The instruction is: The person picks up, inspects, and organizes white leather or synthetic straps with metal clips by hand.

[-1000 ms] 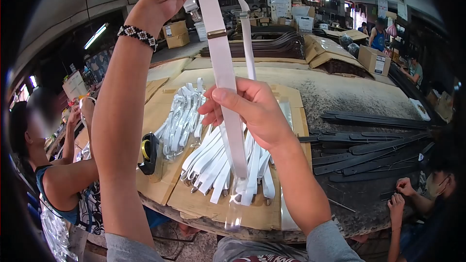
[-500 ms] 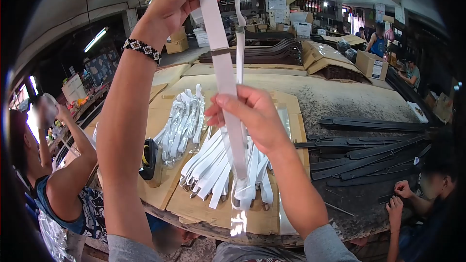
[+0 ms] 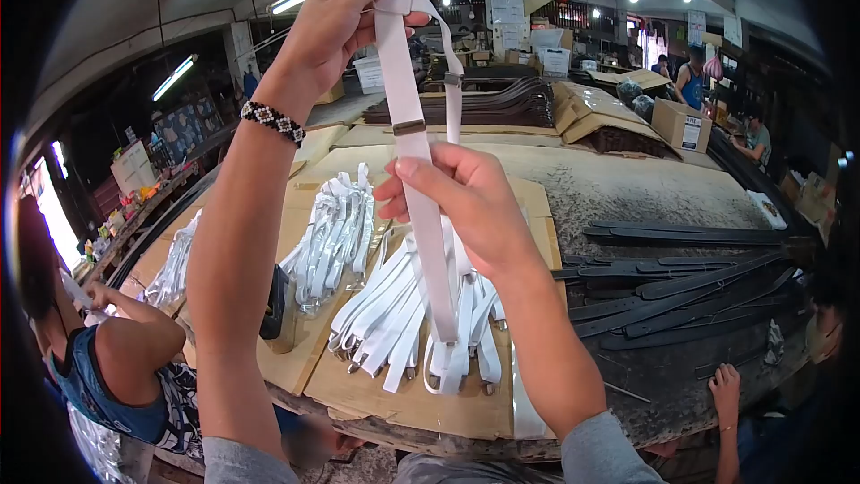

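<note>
A pair of white elastic suspenders (image 3: 400, 81) hangs down in front of me, with metal slide adjusters on its straps. My left hand (image 3: 336, 27) is raised high and closed round the upper end, where the straps meet. Lower down, my right hand (image 3: 470, 202) pinches the wider strap, thumb in front and fingers behind it. The strap's lower end hangs over a pile of white suspenders (image 3: 381, 318) with metal clips, fanned out on a cardboard sheet (image 3: 336, 390).
Plastic-wrapped white straps (image 3: 327, 237) lie left of the pile, beside a black tape measure (image 3: 276, 305). Black belts (image 3: 681, 291) spread on the right of the table. Cardboard boxes (image 3: 681, 125) stand behind. Co-workers sit at left (image 3: 125, 350) and at the right edge.
The suspenders and my left hand have come down slightly in view; my right hand has risen a little along the strap. The left co-worker's raised arms have lowered.
</note>
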Tool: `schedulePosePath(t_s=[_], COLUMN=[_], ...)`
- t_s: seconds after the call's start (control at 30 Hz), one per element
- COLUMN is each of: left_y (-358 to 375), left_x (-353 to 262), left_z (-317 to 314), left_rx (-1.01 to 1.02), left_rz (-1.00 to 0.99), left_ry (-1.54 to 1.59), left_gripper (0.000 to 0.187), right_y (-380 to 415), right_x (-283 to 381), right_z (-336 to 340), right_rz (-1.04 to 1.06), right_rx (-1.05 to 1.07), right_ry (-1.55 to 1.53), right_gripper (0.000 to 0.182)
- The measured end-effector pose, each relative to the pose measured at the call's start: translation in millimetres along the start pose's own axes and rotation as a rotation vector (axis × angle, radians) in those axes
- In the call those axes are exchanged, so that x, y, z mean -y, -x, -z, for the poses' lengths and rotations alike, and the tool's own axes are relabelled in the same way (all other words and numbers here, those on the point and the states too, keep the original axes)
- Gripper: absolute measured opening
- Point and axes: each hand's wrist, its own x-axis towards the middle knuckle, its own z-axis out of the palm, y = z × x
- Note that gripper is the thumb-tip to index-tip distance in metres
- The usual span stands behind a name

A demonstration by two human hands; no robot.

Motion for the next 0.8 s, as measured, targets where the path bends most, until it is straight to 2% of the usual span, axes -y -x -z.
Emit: schedulePosePath(t_s=[0.5,0.8], left_y=[27,53], left_x=[0,15], left_z=[-40,-54], left_rx=[0.180,0.098], left_rz=[0.014,0.072], left_ry=[0.009,0.093], left_gripper=[0.043,0.041], right_y=[-23,-28], right_x=[21,24], right_z=[5,7], right_rz=[0.092,0.197], right_rx=[-0.092,-0.193], right_ry=[-0.067,-0.109], right_gripper=[0.027,0.024])
